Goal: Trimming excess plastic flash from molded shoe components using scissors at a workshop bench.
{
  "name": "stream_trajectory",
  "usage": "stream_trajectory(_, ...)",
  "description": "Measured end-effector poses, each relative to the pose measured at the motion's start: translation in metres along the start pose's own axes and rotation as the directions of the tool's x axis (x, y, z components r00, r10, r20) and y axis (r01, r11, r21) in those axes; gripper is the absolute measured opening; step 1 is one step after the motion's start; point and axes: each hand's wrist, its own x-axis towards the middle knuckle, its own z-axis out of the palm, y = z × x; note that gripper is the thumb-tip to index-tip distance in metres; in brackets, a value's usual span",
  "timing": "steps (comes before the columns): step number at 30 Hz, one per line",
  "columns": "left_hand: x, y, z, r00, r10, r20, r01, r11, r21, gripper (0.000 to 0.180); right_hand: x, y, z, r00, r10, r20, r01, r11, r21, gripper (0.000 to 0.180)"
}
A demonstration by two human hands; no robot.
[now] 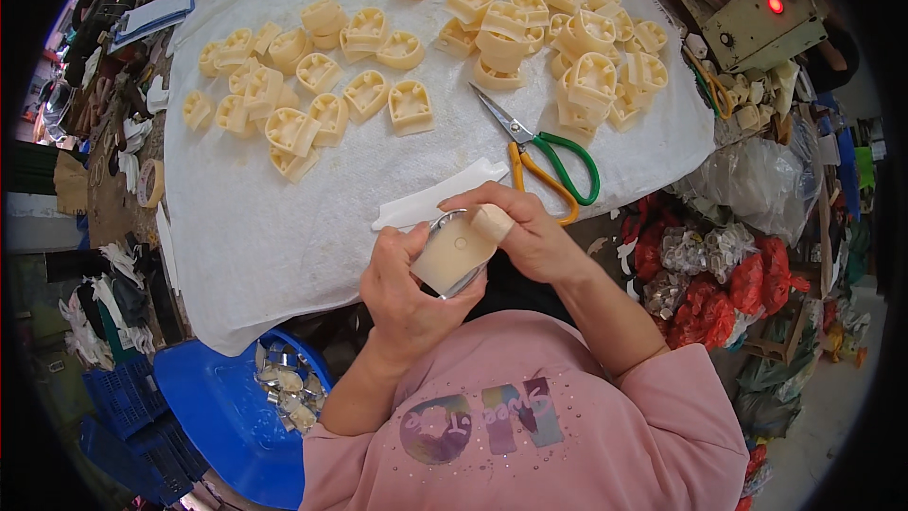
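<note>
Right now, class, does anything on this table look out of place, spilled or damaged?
The scissors stand out mildly: handles spread, the yellow one reaching toward the cloth's front edge near the right hand, where they might get knocked. No spill or damage is plain to see.

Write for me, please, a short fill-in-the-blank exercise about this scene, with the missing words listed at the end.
1. The left hand and the right hand hold a cream-coloured piece in front of a ____ T-shirt.
2. The scissors have one yellow-orange handle and one ____ handle.
3. The blue tub is at the person's ____ side.
4. Many similar pieces lie on a ____ cloth.

Missing words: pink; green; left; white.
</note>
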Motion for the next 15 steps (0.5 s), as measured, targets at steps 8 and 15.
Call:
stream_trajectory(8, -0.001, -0.002, 0.010, 0.993, 0.016, -0.120, -0.001, 0.992, 0.124, 0.060, -0.002, 0.009, 0.015, 0.989, 0.042, -0.142, -0.044, 0.999, -0.012, 0.033)
stream_trajectory(15, 0.003, -0.004, 0.009, 0.982, 0.114, -0.149, -0.088, 0.982, 0.168, 0.060, -0.010, 0.013, 0.022, 0.996, 0.035, -0.078, -0.014, 0.966, 0.258, 0.034)
